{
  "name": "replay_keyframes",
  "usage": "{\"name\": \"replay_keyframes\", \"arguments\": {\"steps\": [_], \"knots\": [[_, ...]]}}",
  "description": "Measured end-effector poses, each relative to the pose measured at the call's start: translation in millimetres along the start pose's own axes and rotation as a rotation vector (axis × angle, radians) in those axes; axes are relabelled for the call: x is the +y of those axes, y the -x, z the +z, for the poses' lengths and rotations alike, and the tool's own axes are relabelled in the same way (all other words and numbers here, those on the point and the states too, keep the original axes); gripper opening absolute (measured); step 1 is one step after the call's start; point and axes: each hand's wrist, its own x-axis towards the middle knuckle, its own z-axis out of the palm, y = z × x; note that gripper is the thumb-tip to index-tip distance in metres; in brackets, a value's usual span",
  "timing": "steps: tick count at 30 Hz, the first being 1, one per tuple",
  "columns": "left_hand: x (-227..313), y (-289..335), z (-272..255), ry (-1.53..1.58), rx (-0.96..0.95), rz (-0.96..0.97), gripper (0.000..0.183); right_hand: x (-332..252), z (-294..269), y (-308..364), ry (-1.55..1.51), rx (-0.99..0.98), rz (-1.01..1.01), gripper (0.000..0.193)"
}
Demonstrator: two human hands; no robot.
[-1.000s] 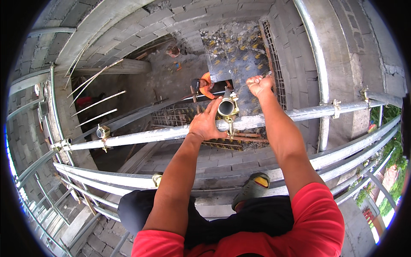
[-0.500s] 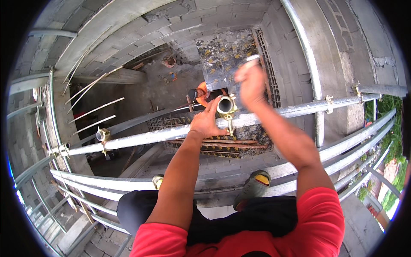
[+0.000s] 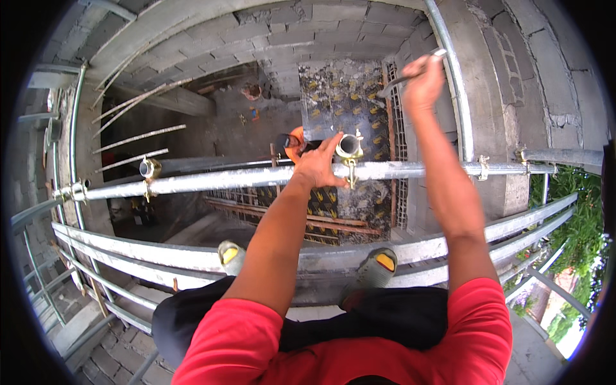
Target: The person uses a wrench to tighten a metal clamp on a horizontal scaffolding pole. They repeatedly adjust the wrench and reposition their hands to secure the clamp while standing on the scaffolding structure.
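Observation:
My left hand (image 3: 314,165) straddles the long horizontal scaffold tube (image 3: 237,179), fingers on the far side and thumb on the near side. Its fingertips reach a second tube (image 3: 349,146), seen end-on, its open mouth facing up. A brass-coloured coupler (image 3: 350,168) joins the two tubes. Raised to the right and beyond the horizontal tube, my right hand (image 3: 423,83) is closed round a curved metal hand tool (image 3: 399,82). A pale end of the tool sticks out beyond the fist; its exact kind is unclear.
Another coupler (image 3: 150,169) sits on the tube to the left. My feet rest by metal planks (image 3: 321,258) below. A person in orange (image 3: 293,144) is lower down beyond the tube. Rods (image 3: 141,138) jut out at left; block walls (image 3: 359,29) surround the drop.
My right hand has swung up, away and to the right with the tool. My left hand stays at the coupler. The whole view has shifted slightly.

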Motion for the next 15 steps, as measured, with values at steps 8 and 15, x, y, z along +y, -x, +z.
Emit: {"name": "replay_keyframes", "arguments": {"steps": [8,15], "knots": [[-7,16,-11,0.134,0.226,0.245,0.114,-119,-65,86,0.335,-0.358,0.793,0.02],[102,89,31,0.8,0.116,0.509,0.055,-124,-77,229,-0.328,-0.377,0.787,0.024]]}}
